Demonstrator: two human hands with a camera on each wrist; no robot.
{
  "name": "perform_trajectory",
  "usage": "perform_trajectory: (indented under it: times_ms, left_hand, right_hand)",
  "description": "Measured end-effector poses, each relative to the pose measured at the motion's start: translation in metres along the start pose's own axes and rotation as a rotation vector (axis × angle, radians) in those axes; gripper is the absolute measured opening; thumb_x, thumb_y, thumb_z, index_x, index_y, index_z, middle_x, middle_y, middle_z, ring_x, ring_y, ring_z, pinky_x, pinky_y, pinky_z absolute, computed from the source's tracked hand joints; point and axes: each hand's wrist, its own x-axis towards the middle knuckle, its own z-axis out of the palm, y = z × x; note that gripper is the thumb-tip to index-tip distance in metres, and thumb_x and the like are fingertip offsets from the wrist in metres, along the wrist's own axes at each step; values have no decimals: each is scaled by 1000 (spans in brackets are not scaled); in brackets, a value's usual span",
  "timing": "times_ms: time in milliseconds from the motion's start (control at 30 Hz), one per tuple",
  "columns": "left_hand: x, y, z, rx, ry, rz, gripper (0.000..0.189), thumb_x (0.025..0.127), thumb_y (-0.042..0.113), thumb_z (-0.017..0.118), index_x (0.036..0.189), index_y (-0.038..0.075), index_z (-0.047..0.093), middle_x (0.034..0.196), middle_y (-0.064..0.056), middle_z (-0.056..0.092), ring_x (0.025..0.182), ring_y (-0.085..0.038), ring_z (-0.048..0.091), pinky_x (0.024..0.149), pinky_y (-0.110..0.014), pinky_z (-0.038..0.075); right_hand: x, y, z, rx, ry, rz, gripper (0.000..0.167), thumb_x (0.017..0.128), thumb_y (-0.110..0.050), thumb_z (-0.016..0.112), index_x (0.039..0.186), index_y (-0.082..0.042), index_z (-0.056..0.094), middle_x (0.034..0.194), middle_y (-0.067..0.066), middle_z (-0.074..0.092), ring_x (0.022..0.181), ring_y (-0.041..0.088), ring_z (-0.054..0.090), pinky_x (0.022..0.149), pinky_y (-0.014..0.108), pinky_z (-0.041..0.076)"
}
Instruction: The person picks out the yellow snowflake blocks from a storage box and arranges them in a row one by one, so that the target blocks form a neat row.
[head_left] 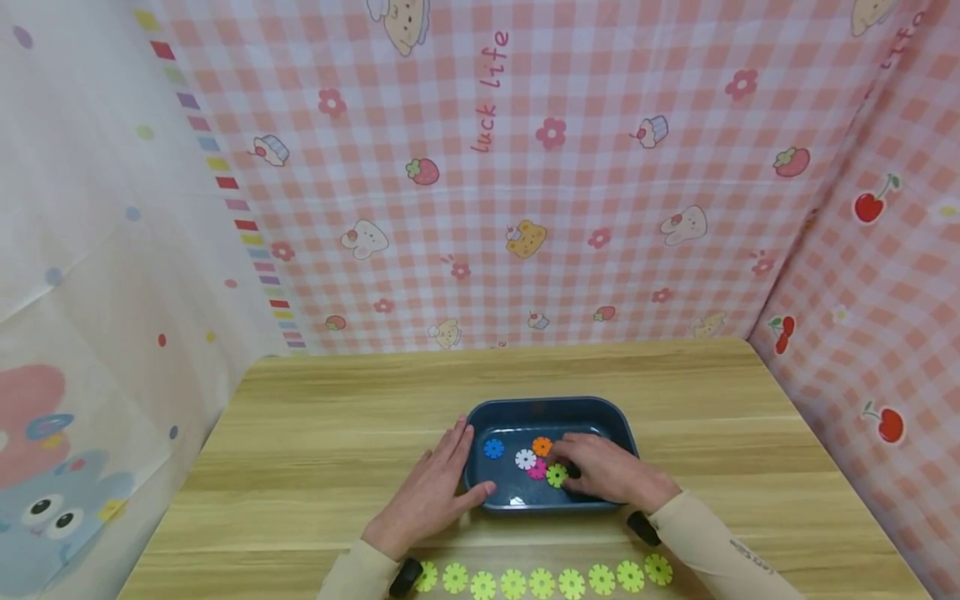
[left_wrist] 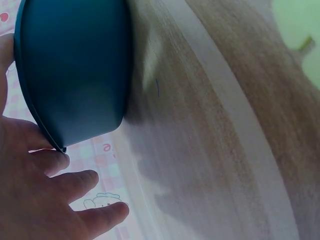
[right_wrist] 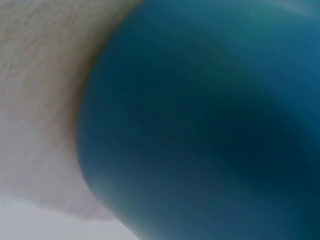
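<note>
In the head view a dark blue tray (head_left: pixel 517 505) stands on the wooden table. Notched plastic discs lie in it: a blue disc (head_left: pixel 493 448), a white disc (head_left: pixel 526 459), an orange disc (head_left: pixel 542 447), a pink disc (head_left: pixel 537 470) and a yellow-green disc (head_left: pixel 557 476). My left hand (head_left: pixel 435 487) touches the tray's left end, fingers extended and thumb at the near left corner. Inside the tray, my right hand (head_left: pixel 603 471) has its fingers bent down beside the orange and yellow-green discs, thumb and forefinger apart. It hides the tray's right part.
A row of several yellow-green discs (head_left: pixel 542 583) lies along the table's (head_left: pixel 300 467) near edge, in front of the tray. A checked cloth (head_left: pixel 465 275) hangs behind the table. The right wrist view is mostly filled by the tray's blurred blue wall (right_wrist: pixel 200 125).
</note>
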Motion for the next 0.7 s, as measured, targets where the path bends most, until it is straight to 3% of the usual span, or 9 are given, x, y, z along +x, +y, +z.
perform_trajectory:
  times_ms: [267, 700]
  left_hand:
    - [0, 1, -1, 3, -4, -3, 93, 100, 63, 55, 164, 4, 23, 173, -12, 11, 156, -36, 21, 121, -62, 28]
    - [-1, 0, 0, 4, 5, 5, 93, 100, 62, 56, 163, 2, 25, 173, -13, 14, 155, -38, 23, 120, -64, 29]
  right_hand:
    - [-1, -2, -2, 5, 0, 30, 28, 91, -21, 82, 118, -13, 75, 109, -5, 66, 95, 9, 61, 87, 37, 58]
    - [-22, -6, -16, 2, 140, -3, 27, 93, -32, 79, 116, -19, 75, 112, -9, 65, 100, 11, 59, 90, 42, 57]
